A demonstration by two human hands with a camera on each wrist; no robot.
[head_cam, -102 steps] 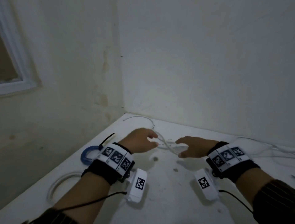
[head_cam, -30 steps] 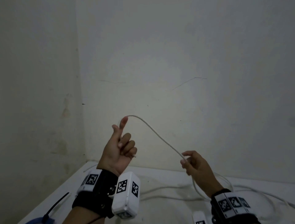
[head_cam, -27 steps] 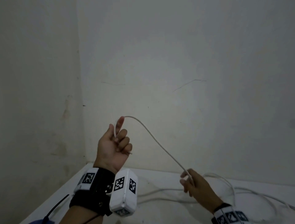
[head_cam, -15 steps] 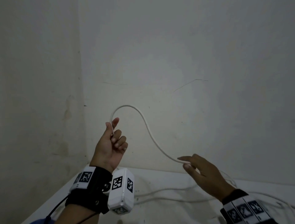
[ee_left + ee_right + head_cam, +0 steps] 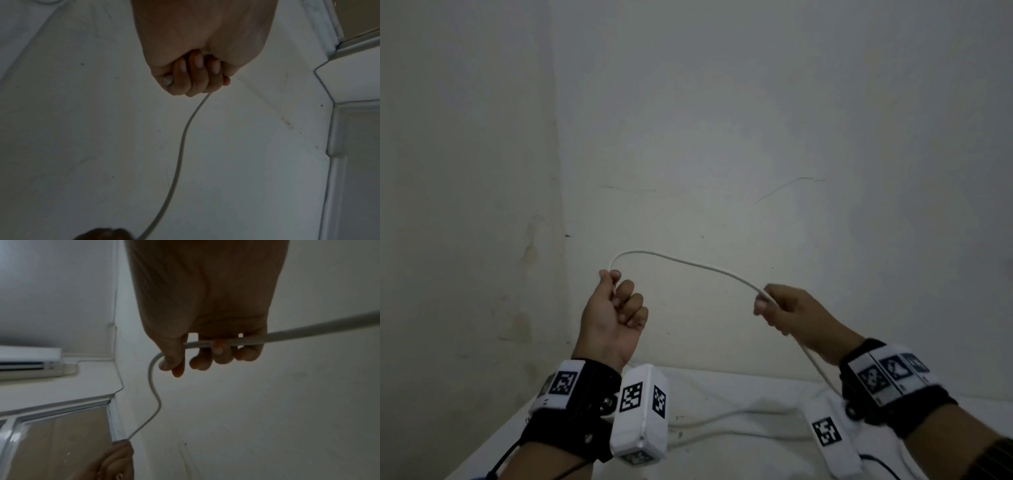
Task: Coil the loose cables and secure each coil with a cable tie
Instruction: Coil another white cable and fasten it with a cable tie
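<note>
A thin white cable (image 5: 688, 263) arcs in the air between my two raised hands, in front of the wall. My left hand (image 5: 616, 291) is a fist, palm towards me, and pinches the cable near its end between thumb and forefinger. In the left wrist view the cable (image 5: 180, 146) runs down from the curled left hand (image 5: 195, 78). My right hand (image 5: 767, 305) grips the cable further along, and the rest drops past the wrist to the table. The right wrist view shows the cable (image 5: 226, 342) lying across the curled fingers (image 5: 218, 353) under the thumb.
A white table (image 5: 739, 387) stands in a wall corner, with more loose white cable (image 5: 705, 421) lying on it below my hands. An air-conditioning unit (image 5: 24, 360) and a window frame (image 5: 51, 410) are on the wall to the left.
My right hand has closed round the cable and risen to the height of the left hand. The arc between the hands has flattened. The left hand keeps its pinch.
</note>
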